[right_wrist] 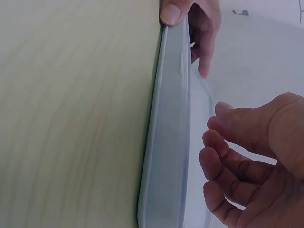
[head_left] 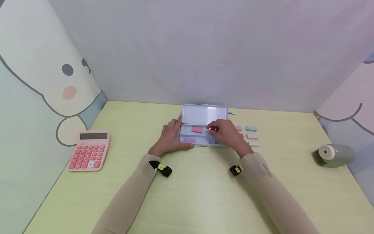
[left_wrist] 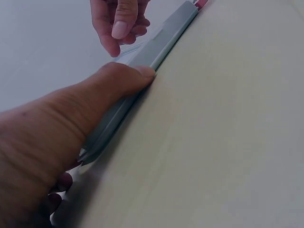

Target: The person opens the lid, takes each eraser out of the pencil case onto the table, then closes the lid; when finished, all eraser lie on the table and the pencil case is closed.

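A pale blue pencil case (head_left: pixel 205 114) stands with its lid raised toward the wall. My left hand (head_left: pixel 172 136) grips its left end, thumb on the front wall and fingers along the side. Inside, a bright pink small block (head_left: pixel 197 130) lies in the back compartment and a lilac block (head_left: pixel 189 140) in the front one. Above the right part of the case is my right hand (head_left: pixel 223 131), its fingers loosely bent. In the right wrist view nothing shows between the right hand's thumb and fingers (right_wrist: pixel 211 164). The right hand hides part of the tray.
Right of the case lie several small blocks, among them a blue block (head_left: pixel 251 128), a light pink block (head_left: pixel 252 136) and a whitish one. A pencil end (head_left: pixel 231 113) sticks out behind the case. A pink calculator (head_left: pixel 90 150) lies left; a grey-green device (head_left: pixel 334 155) stands far right.
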Demonstrator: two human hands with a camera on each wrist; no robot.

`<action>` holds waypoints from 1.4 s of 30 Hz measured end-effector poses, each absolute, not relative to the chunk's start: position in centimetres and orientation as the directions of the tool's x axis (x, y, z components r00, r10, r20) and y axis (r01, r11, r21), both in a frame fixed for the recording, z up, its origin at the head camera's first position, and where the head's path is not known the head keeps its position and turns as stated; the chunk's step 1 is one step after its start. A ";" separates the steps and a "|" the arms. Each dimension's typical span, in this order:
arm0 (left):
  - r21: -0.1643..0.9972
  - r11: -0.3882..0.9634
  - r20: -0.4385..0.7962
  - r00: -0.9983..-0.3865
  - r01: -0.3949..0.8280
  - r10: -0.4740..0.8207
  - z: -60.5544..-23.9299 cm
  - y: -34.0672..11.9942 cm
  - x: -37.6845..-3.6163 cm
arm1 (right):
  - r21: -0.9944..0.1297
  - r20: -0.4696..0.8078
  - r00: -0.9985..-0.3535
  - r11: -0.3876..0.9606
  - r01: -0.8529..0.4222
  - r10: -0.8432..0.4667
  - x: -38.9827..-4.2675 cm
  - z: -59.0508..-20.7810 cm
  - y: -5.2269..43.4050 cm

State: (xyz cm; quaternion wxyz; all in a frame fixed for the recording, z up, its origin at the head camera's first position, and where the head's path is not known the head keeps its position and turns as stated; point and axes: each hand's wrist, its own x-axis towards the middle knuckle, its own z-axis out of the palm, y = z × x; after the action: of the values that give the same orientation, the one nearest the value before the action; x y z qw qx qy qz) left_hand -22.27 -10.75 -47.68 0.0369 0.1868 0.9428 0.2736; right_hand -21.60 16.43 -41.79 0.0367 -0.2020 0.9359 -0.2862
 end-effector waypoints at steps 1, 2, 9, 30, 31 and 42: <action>0.527 0.782 0.032 -0.927 0.333 0.373 -47.7 -10.8 -22.3 | -0.546 0.044 -0.914 0.756 -0.361 -0.404 -21.7 -41.8 16.3; 0.525 0.783 0.030 -0.927 0.333 0.374 -47.6 -10.7 -22.3 | -0.544 0.042 -0.911 0.756 -0.364 -0.409 -21.7 -41.9 16.1; 0.523 0.785 0.027 -0.927 0.332 0.374 -47.6 -10.7 -22.3 | -0.558 0.015 -0.905 0.747 -0.361 -0.426 -22.4 -42.2 15.1; 0.526 0.779 0.036 -0.924 0.341 0.380 -47.8 -10.7 -22.4 | -0.496 -0.095 -0.945 0.838 -0.226 -0.312 -23.7 -42.7 13.3; 0.526 0.779 0.036 -0.924 0.341 0.380 -47.8 -10.7 -22.4 | -0.494 -0.101 -0.948 0.843 -0.215 -0.301 -23.7 -42.7 13.2; 0.535 0.776 0.035 -0.926 0.335 0.375 -48.0 -10.8 -22.4 | -0.500 -0.093 -0.957 0.844 -0.194 -0.275 -23.8 -42.9 13.0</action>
State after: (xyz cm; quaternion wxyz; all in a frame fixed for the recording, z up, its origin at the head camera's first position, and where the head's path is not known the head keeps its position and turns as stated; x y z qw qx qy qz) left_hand -22.43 -10.77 -47.97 0.0368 0.1885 0.9415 0.2769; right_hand -23.83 12.97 -42.90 0.0806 -0.1225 0.9569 -0.2508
